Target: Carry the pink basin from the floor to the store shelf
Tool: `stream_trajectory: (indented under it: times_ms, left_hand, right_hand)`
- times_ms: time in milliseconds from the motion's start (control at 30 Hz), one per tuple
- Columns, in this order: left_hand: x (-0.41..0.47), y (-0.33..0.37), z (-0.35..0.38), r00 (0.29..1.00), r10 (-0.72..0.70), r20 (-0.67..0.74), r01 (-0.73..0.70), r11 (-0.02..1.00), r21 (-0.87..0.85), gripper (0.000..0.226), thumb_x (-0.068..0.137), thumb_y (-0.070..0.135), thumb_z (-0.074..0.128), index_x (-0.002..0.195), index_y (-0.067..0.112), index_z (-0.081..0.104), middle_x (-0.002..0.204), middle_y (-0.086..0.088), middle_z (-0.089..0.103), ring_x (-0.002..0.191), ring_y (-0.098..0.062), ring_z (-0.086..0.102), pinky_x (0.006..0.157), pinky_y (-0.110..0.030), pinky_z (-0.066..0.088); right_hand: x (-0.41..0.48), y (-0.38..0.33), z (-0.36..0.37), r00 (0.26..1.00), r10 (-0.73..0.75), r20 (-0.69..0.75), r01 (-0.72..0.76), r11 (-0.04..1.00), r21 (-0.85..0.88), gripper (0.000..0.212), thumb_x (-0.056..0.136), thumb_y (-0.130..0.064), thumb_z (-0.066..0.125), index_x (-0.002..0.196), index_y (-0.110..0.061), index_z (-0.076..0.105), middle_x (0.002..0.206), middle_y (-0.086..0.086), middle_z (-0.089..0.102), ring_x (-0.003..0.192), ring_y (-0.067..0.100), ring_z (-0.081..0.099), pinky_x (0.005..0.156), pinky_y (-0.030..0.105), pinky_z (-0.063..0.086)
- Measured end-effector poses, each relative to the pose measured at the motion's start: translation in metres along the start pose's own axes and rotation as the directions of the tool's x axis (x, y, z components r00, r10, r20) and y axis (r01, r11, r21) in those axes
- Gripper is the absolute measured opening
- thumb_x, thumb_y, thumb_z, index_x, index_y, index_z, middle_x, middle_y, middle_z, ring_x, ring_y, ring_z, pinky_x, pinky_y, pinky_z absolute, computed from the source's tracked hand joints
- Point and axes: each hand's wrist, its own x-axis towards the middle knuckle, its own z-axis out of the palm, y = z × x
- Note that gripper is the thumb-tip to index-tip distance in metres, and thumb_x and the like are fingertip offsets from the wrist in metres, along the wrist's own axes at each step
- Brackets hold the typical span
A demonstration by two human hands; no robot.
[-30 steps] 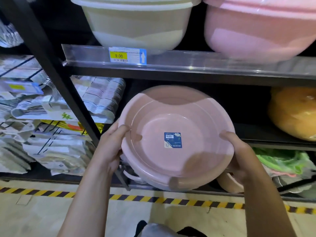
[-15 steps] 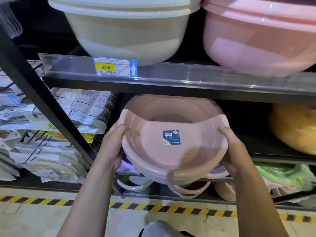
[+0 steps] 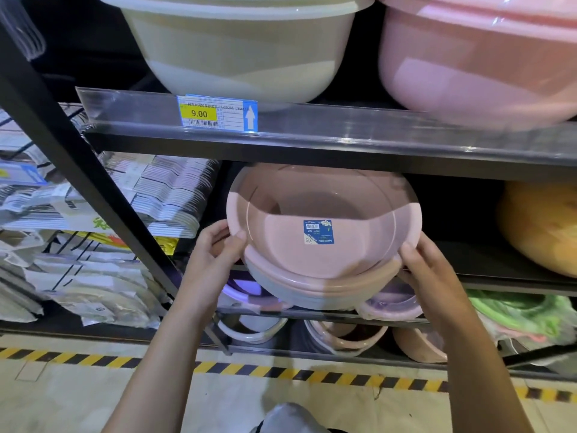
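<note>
A dim store aisle is shown: black racking over a floor edged with striped tape (image 3: 93, 359). Between the hands, the pink basin (image 3: 281, 242) is held at the mouth of the store shelf (image 3: 505, 284), its far half under the upper board (image 3: 343, 148) above the hands. It is tilted toward the viewer, probably to clear that board and nest onto the stacked basins (image 3: 281, 295) just below. Opposite rims are gripped by the left hand (image 3: 215, 248) and right hand (image 3: 431, 267), thumbs on top, forearms extended forward.
</note>
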Motion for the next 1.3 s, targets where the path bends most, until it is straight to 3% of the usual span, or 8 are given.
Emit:
stream_trajectory:
  times_ms: [133,267,367,533,700,967,1167,1300]
  left_hand:
    - [-0.025,-0.010,-0.007,0.951,0.104,0.293,-0.156,0.974,0.163,0.107,0.073,0.058,0.085,0.160,0.047,0.025,0.160,0.023,0.042,0.145,0.000,0.042,0.115,-0.037,0.040]
    - [-0.028,-0.014,0.000,0.965,0.127,0.230,-0.202,0.919,0.339,0.126,0.064,0.065,0.087,0.160,0.056,0.005,0.168,0.023,0.020,0.151,-0.006,0.033,0.119,-0.038,0.037]
    - [-0.026,-0.013,0.005,0.966,0.158,0.204,-0.218,0.923,0.317,0.119,0.075,0.032,0.092,0.157,0.056,0.008,0.165,0.019,0.022,0.147,-0.010,0.037,0.096,-0.012,0.049]
    - [-0.007,-0.021,0.005,0.969,0.162,0.187,-0.224,0.895,0.387,0.117,0.075,0.043,0.089,0.161,0.053,0.010,0.166,0.016,0.028,0.147,-0.012,0.041,0.116,-0.046,0.043]
    - [0.009,-0.020,0.020,0.968,0.207,0.143,-0.246,0.893,0.376,0.093,0.085,0.042,0.081,0.160,0.042,0.026,0.154,0.012,0.045,0.133,0.001,0.050,0.108,-0.036,0.049]
    - [0.045,-0.009,0.043,0.961,0.254,0.113,-0.269,0.747,0.608,0.067,0.094,0.055,0.063,0.150,0.026,0.042,0.145,0.004,0.056,0.125,-0.017,0.057,0.092,-0.035,0.050]
    - [0.066,-0.001,0.051,0.961,0.252,0.115,-0.239,0.549,0.801,0.051,0.097,0.060,0.050,0.113,0.012,0.053,0.113,-0.007,0.062,0.101,-0.027,0.062,0.071,-0.037,0.047]
    - [0.059,-0.013,0.046,0.938,0.307,0.164,-0.290,0.428,0.856,0.049,0.098,0.052,0.054,0.131,0.015,0.055,0.128,-0.007,0.064,0.109,-0.029,0.062,0.084,-0.045,0.054]
  right_hand:
    - [-0.012,0.005,-0.005,0.990,-0.004,0.144,0.014,0.997,-0.071,0.094,0.076,-0.032,0.087,0.152,-0.044,0.034,0.145,-0.009,0.056,0.124,0.009,0.062,0.102,0.044,0.052]
    - [-0.014,0.003,0.006,0.993,-0.023,0.115,0.048,0.975,-0.219,0.114,0.062,-0.036,0.092,0.154,-0.044,0.025,0.148,-0.006,0.048,0.116,-0.007,0.059,0.104,0.040,0.050]
    - [-0.009,0.005,0.007,0.997,-0.037,0.071,0.053,0.967,-0.250,0.115,0.055,-0.049,0.090,0.151,-0.048,0.027,0.149,-0.005,0.046,0.117,-0.002,0.059,0.106,0.042,0.049]
    - [0.007,0.012,0.008,0.998,-0.052,0.034,0.059,0.957,-0.285,0.111,0.054,-0.056,0.088,0.149,-0.049,0.031,0.149,-0.008,0.047,0.130,0.015,0.050,0.102,0.035,0.046]
    - [0.027,0.011,0.014,0.994,-0.102,-0.030,0.089,0.949,-0.302,0.101,0.061,-0.062,0.080,0.150,-0.034,0.038,0.146,-0.006,0.049,0.130,0.010,0.049,0.106,0.036,0.047]
    - [0.063,0.006,0.029,0.979,-0.138,-0.151,0.060,0.900,-0.432,0.064,0.085,-0.050,0.074,0.137,-0.021,0.053,0.138,0.001,0.053,0.123,0.017,0.057,0.099,0.041,0.052]
    - [0.073,-0.006,0.035,0.981,-0.158,-0.116,0.033,0.717,-0.696,0.059,0.096,-0.055,0.057,0.128,-0.006,0.052,0.130,0.010,0.054,0.118,0.027,0.053,0.091,0.037,0.046]
    - [0.067,0.008,0.028,0.983,-0.172,-0.068,0.049,0.597,-0.801,0.060,0.097,-0.049,0.057,0.142,-0.012,0.044,0.138,0.009,0.053,0.123,0.030,0.051,0.094,0.041,0.047]
